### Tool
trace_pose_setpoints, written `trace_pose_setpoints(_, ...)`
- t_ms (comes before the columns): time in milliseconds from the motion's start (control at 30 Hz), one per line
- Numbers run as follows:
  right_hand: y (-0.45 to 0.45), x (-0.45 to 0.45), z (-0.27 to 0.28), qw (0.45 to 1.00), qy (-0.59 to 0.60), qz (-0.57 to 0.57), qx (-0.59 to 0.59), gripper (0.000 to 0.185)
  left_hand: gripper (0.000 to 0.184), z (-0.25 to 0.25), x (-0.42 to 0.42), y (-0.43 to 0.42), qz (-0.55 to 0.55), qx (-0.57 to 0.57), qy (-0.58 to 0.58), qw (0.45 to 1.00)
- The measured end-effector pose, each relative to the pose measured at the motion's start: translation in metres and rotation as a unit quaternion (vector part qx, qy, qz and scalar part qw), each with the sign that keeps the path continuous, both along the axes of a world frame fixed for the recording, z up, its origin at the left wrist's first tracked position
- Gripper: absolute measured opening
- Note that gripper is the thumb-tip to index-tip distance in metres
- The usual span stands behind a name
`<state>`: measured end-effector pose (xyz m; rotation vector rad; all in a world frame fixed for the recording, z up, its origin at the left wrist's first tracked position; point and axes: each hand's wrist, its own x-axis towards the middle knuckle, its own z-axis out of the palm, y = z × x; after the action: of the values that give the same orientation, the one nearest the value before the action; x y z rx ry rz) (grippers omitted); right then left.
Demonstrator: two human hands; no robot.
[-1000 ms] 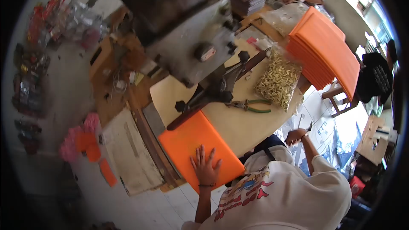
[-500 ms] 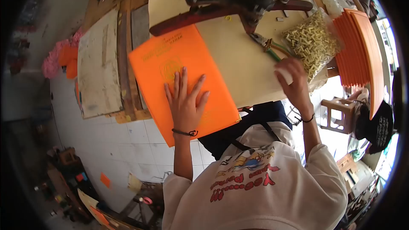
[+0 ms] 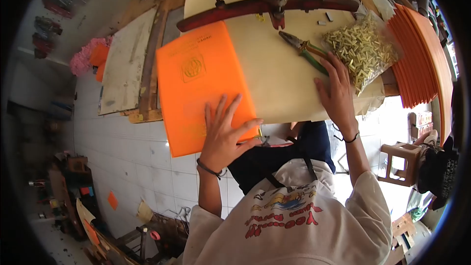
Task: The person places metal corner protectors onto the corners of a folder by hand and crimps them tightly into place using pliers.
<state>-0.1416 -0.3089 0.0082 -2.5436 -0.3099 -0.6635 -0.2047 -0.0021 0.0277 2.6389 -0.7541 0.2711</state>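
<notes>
My left hand [image 3: 226,130] rests palm down with fingers spread on an orange folder [image 3: 196,103], its thumb and index finger near the lower right corner. A small gold-coloured metal piece [image 3: 259,131] shows at that corner. The folder bears gold print and a round emblem, and its lower end overhangs the table edge. My right hand [image 3: 337,88] is open, its fingertips at the green handles of a pair of pliers [image 3: 305,51]; whether they touch is unclear. Beside it lies a clear plastic bag [image 3: 360,49] full of small gold-coloured metal pieces.
A dark metal press-like frame with a red curved bar [image 3: 230,15] stands across the back of the table [image 3: 279,95]. A stack of orange folders [image 3: 417,59] is at the right. A plastic stool [image 3: 400,162] stands on the floor, near another person's leg.
My left hand has slid toward the folder's lower right corner, and the folder has turned more upright. My right hand has come down beside the pliers' handles.
</notes>
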Motion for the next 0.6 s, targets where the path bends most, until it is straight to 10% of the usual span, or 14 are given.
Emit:
trace_pose_setpoints(200,0.003,-0.016,-0.005,0.999,-0.017,0.016,0.039,0.028,0.015,-0.082,-0.095,0.008,0.077,-0.283,-0.148,0.945)
trace_pose_setpoints(433,0.016,0.014,0.01,0.998,-0.026,0.038,0.045,0.032,0.032,-0.355,-0.352,0.057,0.439,-0.277,0.36,0.775)
trace_pose_setpoints(600,0.021,0.039,0.012,0.999,0.05,-0.006,0.006,0.037,0.029,-0.294,-0.432,0.07,0.489,-0.155,0.639,0.574)
